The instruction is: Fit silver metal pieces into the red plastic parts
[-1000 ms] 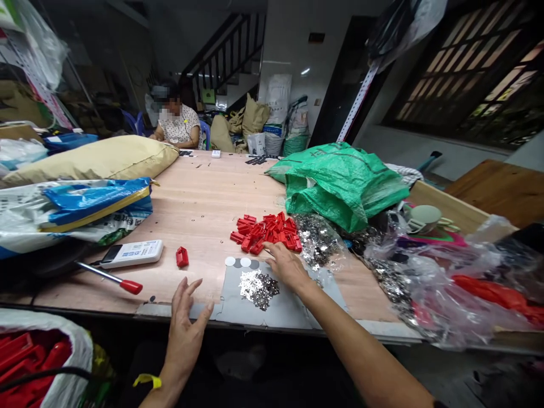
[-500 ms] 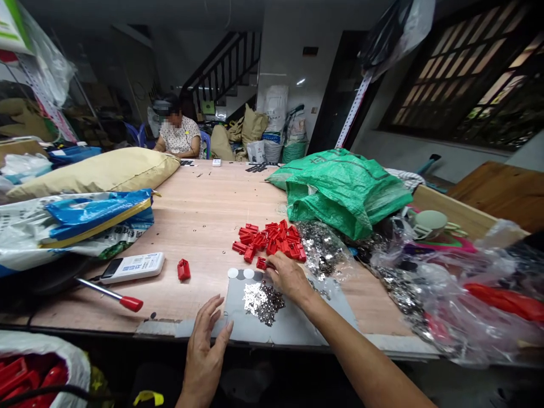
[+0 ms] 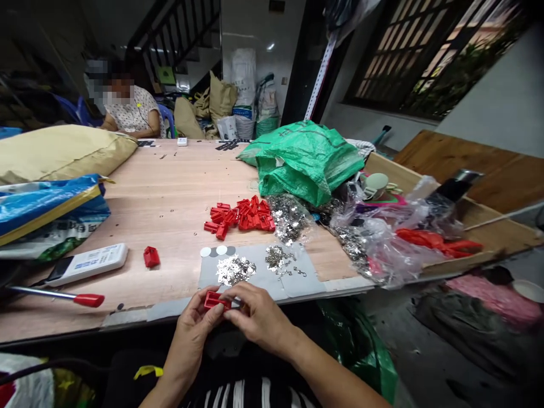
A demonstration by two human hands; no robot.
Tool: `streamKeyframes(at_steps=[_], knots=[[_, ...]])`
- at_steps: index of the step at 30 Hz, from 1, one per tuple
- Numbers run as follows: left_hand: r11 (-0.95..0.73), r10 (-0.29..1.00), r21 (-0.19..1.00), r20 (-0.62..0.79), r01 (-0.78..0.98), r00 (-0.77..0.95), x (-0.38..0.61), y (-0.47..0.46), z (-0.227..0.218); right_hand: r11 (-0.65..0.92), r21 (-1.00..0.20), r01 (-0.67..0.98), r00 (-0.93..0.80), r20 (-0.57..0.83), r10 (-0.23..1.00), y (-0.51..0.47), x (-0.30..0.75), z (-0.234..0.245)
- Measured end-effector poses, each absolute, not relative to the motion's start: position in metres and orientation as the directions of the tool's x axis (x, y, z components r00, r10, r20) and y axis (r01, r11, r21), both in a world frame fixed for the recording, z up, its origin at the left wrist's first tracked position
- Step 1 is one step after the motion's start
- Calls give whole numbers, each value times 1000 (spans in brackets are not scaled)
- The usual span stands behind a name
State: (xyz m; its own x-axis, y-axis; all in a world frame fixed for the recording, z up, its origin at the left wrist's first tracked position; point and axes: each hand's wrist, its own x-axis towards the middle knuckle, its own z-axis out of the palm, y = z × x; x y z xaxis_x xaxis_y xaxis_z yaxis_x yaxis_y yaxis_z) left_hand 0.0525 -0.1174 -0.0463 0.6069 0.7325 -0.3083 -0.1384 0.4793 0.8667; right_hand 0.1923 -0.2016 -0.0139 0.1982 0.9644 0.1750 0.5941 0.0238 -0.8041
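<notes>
- The red plastic piece (image 3: 216, 300) is held in both hands at the near edge of the table (image 3: 178, 187), and its long axis lies level from 9 to 3 o'clock
- The left hand (image 3: 192, 331) pinches the 9 o'clock end between thumb and forefinger
- The right hand (image 3: 260, 318) closes its fingertips on the 3 o'clock end; whether it also holds a small metal part cannot be told
- Both hands are on the piece, so neither is nearer
- A silver heap (image 3: 234, 268) of small metal parts lies near at 12 o'clock on a grey sheet (image 3: 297, 283), with a smaller scatter (image 3: 277, 258) at 1 o'clock
- No object lies between the grip and the silver heap
- A pile of red pieces (image 3: 240, 214) sits farther out at 12 o'clock, and a lone red piece (image 3: 151, 256) at 10 o'clock
- A white remote (image 3: 87, 263) and a red-handled tool (image 3: 63, 296) lie at 9 o'clock, well apart
- A green bag (image 3: 306, 158) lies at 1 o'clock and a clear bag (image 3: 382, 238) at 2 o'clock
- Another person (image 3: 127, 107) sits at the far end at 11 o'clock, well apart
</notes>
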Motion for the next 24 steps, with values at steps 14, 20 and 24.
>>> streamKeyframes(at_steps=[14, 20, 24], knots=[[769, 516, 626, -490, -129, 703, 55, -124, -34, -459, -539, 706, 618, 153, 771, -270, 327, -48], [796, 467, 585, -433, -155, 771, 54, -123, -31, -434, -505, 746, 574, 158, 804, -260, 333, -51], [810, 464, 543, -362, -222, 808, 55, -122, -32, -408, -522, 749, 585, 233, 777, -262, 338, -53]])
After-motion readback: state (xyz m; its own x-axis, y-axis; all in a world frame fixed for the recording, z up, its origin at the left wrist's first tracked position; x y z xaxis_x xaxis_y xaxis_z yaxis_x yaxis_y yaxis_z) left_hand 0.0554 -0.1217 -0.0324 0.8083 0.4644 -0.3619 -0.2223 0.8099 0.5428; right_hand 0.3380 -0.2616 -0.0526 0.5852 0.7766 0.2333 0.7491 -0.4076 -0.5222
